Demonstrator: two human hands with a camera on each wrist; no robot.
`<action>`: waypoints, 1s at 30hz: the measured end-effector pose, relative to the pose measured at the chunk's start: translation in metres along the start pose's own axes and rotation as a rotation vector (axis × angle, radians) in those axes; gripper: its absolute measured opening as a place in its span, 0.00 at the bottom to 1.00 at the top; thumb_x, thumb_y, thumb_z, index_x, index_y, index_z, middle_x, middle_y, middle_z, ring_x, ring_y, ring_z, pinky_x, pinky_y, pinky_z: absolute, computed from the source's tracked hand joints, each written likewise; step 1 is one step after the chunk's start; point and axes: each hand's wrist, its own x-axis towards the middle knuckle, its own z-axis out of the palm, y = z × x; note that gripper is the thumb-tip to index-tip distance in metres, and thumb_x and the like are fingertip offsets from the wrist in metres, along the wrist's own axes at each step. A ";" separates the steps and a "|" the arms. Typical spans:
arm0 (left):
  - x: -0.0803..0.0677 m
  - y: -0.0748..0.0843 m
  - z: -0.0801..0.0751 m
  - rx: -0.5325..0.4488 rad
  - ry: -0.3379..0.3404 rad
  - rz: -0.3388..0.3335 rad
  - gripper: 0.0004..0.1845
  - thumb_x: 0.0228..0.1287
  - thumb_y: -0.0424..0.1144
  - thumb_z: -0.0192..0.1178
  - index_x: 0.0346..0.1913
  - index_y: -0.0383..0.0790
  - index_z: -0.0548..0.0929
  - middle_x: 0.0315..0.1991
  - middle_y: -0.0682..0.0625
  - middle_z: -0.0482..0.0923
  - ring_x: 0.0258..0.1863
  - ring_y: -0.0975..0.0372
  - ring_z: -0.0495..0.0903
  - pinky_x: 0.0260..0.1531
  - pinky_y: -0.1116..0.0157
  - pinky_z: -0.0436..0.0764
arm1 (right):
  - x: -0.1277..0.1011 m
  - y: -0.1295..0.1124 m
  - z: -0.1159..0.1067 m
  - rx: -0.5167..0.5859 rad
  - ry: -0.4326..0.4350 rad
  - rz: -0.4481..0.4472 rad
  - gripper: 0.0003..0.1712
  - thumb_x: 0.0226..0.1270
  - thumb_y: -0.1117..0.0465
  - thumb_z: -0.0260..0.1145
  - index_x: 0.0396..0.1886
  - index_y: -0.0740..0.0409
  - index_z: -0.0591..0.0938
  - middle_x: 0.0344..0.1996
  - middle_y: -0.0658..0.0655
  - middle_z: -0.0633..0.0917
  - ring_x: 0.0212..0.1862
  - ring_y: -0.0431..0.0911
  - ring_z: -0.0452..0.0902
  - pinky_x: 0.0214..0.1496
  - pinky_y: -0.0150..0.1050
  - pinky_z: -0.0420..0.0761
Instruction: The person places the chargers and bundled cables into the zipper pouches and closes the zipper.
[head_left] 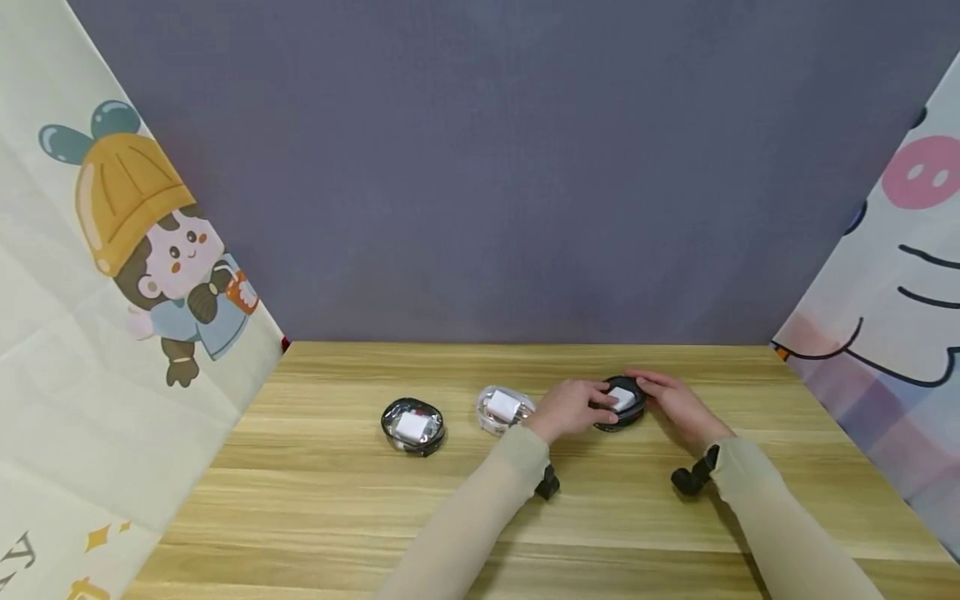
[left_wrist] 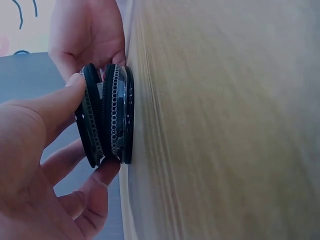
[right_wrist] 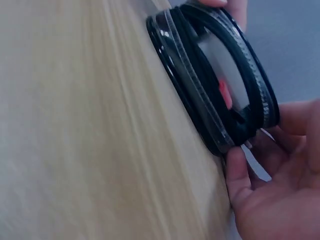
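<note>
A small round zip case with black trim and clear sides stands at the right of the row, a white block-shaped thing showing in it. Both wrist views show its zip undone at the near edges, with the lid slightly raised from the base. My left hand grips the case from the left, thumb on the lid's edge and a finger under the rim. From the right, my right hand holds the opposite end, with fingertips at the lid and the base. Something red shows inside the case in the right wrist view.
To the left lie a clear case with white trim, partly behind my left hand, and a black-trimmed case, each with a white block. All are on the wooden table. A grey backdrop rises behind, with printed cloths at both sides.
</note>
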 end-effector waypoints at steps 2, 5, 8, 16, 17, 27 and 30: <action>0.000 0.001 -0.001 0.010 -0.002 -0.007 0.19 0.58 0.60 0.59 0.54 0.68 0.80 0.63 0.67 0.68 0.62 0.68 0.66 0.58 0.68 0.68 | 0.002 0.001 -0.003 -0.048 -0.021 -0.005 0.29 0.75 0.53 0.49 0.69 0.63 0.63 0.70 0.66 0.57 0.68 0.56 0.52 0.50 0.25 0.72; -0.002 0.006 -0.003 0.063 0.007 -0.004 0.20 0.55 0.60 0.62 0.52 0.67 0.81 0.61 0.67 0.70 0.61 0.67 0.68 0.58 0.68 0.69 | 0.003 0.004 -0.005 -0.121 -0.012 -0.026 0.27 0.75 0.55 0.49 0.68 0.64 0.65 0.67 0.68 0.61 0.66 0.57 0.57 0.49 0.26 0.73; -0.002 0.013 -0.005 0.141 0.030 0.015 0.19 0.52 0.59 0.66 0.50 0.66 0.82 0.59 0.65 0.72 0.59 0.66 0.71 0.57 0.67 0.70 | 0.003 0.006 -0.006 -0.156 0.003 -0.052 0.27 0.74 0.56 0.51 0.67 0.65 0.66 0.65 0.69 0.64 0.64 0.56 0.60 0.49 0.28 0.74; 0.003 0.027 -0.001 0.354 0.035 0.121 0.24 0.50 0.53 0.69 0.54 0.69 0.79 0.61 0.64 0.70 0.61 0.67 0.67 0.62 0.68 0.63 | 0.001 0.009 -0.006 -0.210 0.027 -0.098 0.28 0.74 0.53 0.52 0.65 0.66 0.68 0.63 0.68 0.67 0.58 0.48 0.69 0.48 0.29 0.76; 0.003 0.028 -0.001 0.359 0.039 0.125 0.24 0.50 0.52 0.70 0.53 0.69 0.79 0.61 0.64 0.70 0.60 0.67 0.68 0.60 0.68 0.66 | 0.001 0.008 -0.006 -0.209 0.028 -0.097 0.27 0.74 0.53 0.52 0.65 0.65 0.68 0.63 0.68 0.68 0.56 0.46 0.70 0.48 0.29 0.76; 0.005 0.026 0.000 0.312 0.002 0.080 0.20 0.54 0.37 0.69 0.44 0.71 0.84 0.61 0.69 0.68 0.57 0.67 0.71 0.43 0.68 0.79 | 0.002 0.001 -0.009 -0.041 -0.060 -0.029 0.25 0.73 0.69 0.38 0.68 0.66 0.63 0.67 0.68 0.61 0.56 0.43 0.69 0.50 0.34 0.76; 0.005 0.025 -0.003 0.279 -0.027 0.062 0.23 0.55 0.33 0.67 0.43 0.71 0.84 0.60 0.72 0.68 0.56 0.69 0.72 0.42 0.70 0.78 | 0.003 0.001 -0.010 -0.005 -0.118 -0.025 0.30 0.66 0.76 0.36 0.68 0.66 0.63 0.67 0.67 0.60 0.61 0.48 0.65 0.54 0.33 0.74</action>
